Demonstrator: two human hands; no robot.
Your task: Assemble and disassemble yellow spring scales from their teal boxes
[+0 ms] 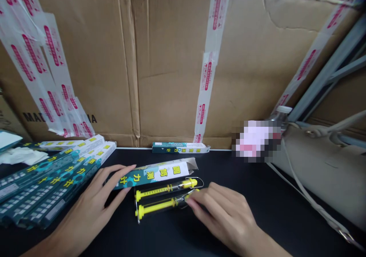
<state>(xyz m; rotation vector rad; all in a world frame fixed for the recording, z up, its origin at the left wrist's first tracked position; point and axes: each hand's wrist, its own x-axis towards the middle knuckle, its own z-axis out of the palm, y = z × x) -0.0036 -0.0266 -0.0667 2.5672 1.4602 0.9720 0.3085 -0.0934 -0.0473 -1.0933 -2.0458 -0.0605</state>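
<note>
My left hand (100, 196) is closed round the left end of a long, narrow printed box (162, 172), fingers on top and thumb along its near side. An end flap stands up at the box's right end. Just below the box lie two clear tubular spring scales with yellow parts, side by side on the black tabletop. The farther spring scale (160, 190) lies untouched, its wire loop at the right. My right hand (223, 207) pinches the yellow right end of the nearer spring scale (157, 207); the fingertips partly hide that end. A metal hook shows at its left.
Several similar boxes (54, 181) are heaped at the left. Another box (180, 147) lies at the back against a large taped carton (171, 78). At the right are a beige bag (328, 165) with a strap, a clear bottle (281, 116) and a blurred-out item (254, 141).
</note>
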